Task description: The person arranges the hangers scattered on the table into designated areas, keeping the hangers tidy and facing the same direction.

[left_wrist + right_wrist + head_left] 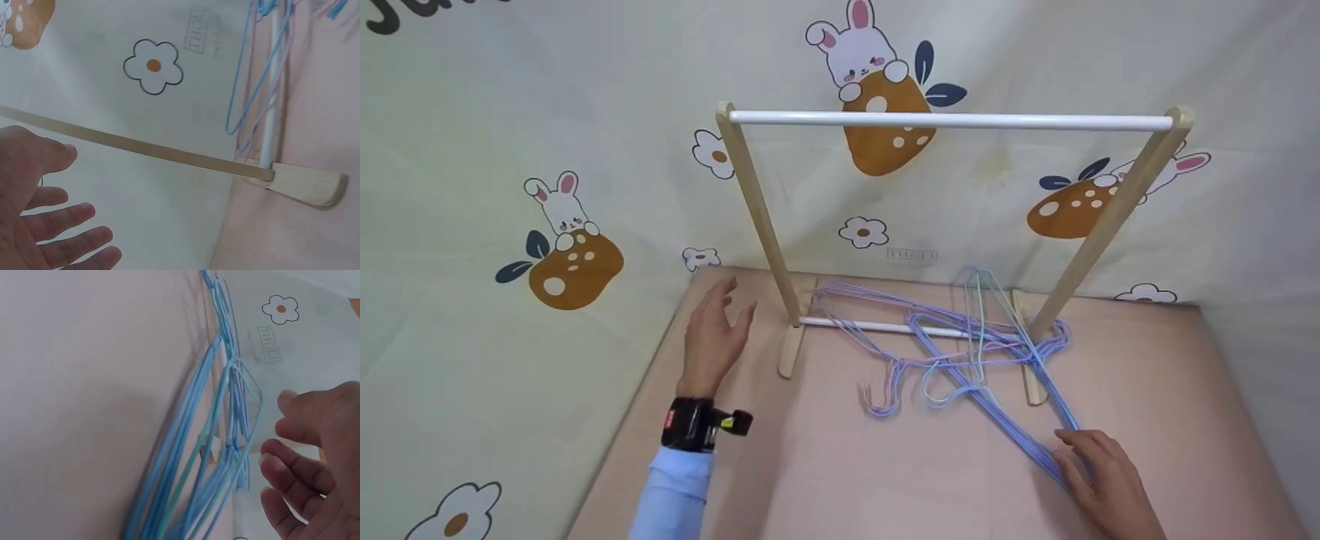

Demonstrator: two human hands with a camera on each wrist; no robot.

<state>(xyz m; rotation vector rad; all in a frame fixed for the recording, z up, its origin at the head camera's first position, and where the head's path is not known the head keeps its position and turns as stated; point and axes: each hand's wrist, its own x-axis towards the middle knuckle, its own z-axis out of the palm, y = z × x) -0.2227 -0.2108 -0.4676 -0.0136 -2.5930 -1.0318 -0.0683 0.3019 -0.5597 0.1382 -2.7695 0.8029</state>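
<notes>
Several thin wire clothes hangers in blue, mint and pink lie tangled across the lower bar of a small garment rack. Some hooks point toward the near side. My right hand is at the near right end of the blue hangers, overlapping them in the head view. In the right wrist view its fingers are loosely bent beside the hangers, with nothing between them. To the left of the rack's wooden post, my left hand is raised with fingers spread, holding nothing.
The rack stands on a pinkish tabletop, its wooden feet close to the back edge. Behind and at the left hangs a pale cloth printed with rabbits and flowers. Another wooden post rises at the right.
</notes>
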